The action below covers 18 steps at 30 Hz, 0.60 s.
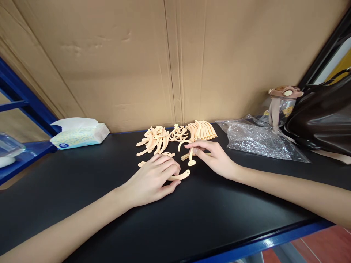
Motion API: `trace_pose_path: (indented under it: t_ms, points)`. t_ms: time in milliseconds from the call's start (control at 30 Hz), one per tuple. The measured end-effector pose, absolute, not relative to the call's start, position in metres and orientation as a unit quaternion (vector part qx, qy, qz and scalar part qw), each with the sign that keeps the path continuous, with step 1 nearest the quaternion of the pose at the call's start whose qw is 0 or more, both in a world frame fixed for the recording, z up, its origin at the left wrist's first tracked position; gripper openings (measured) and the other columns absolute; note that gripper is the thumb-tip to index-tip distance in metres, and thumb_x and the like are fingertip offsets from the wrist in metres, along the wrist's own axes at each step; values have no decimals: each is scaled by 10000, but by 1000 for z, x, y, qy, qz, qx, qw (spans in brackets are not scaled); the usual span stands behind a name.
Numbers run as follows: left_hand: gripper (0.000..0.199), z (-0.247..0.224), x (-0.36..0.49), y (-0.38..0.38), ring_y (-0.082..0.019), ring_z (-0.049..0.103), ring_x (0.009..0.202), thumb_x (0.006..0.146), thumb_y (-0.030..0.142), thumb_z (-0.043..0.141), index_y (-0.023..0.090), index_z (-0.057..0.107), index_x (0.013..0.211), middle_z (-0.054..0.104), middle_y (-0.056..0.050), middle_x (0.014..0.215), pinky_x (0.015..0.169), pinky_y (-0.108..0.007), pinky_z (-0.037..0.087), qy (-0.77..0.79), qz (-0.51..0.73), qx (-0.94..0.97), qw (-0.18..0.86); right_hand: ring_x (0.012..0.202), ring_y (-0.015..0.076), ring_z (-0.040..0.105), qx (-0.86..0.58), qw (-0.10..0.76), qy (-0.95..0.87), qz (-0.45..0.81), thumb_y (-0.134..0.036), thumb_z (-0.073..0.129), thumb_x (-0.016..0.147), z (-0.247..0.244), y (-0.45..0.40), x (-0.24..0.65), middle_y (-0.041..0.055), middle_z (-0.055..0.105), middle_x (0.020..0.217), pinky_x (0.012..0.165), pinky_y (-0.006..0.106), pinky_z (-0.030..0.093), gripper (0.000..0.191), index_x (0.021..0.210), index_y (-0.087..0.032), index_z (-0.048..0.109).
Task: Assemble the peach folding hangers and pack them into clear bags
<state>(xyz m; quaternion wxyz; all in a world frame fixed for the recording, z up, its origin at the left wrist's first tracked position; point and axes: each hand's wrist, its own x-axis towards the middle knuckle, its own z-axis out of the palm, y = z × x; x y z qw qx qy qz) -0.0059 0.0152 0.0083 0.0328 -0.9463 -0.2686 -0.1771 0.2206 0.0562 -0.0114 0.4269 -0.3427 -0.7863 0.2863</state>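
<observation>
My left hand [153, 177] is palm down on the black table, fingers curled over a curved, peach-coloured plastic strip [184, 175] that has a hole at its end. Part of that strip is hidden under the fingers. Between thumb and fingers, my right hand [215, 157] pinches a short peach-coloured piece with a flat, rounded foot [191, 162]. Behind that hand lies a thin arched piece [182, 143]. More strips [168, 154] lie just beyond my left hand, partly covered by it.
Farther back are a heap of curved strips [153, 140], a small pile of thin curved pieces [178, 133] and a neat row of strips [203, 130]. A tissue pack [79, 135] stands left. At right are clear plastic bags [257, 140], a bottle [285, 104] and a dark bag [323, 113].
</observation>
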Motion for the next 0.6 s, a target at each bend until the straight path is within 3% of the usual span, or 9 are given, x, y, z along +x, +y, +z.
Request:
trace_pose_path:
  t_ms: [367, 600]
  points:
    - [129, 6, -6, 15, -152, 459, 722, 809, 73, 439, 184, 499, 784, 532, 5, 733, 747, -295, 379, -279, -168, -943, 59, 842, 158, 628, -340, 422, -789, 288, -232, 474, 905, -11, 56, 221, 50, 672, 957, 689, 269, 527, 238, 1036, -189, 667]
    - [44, 7, -4, 13, -162, 517, 824, 857, 220, 544, 182, 552, 876, 603, -10, 854, 784, -289, 381, -263, -179, -948, 8, 825, 156, 626, -338, 419, -791, 290, -225, 475, 905, -12, 56, 221, 35, 668, 953, 691, 277, 524, 228, 1032, -213, 664]
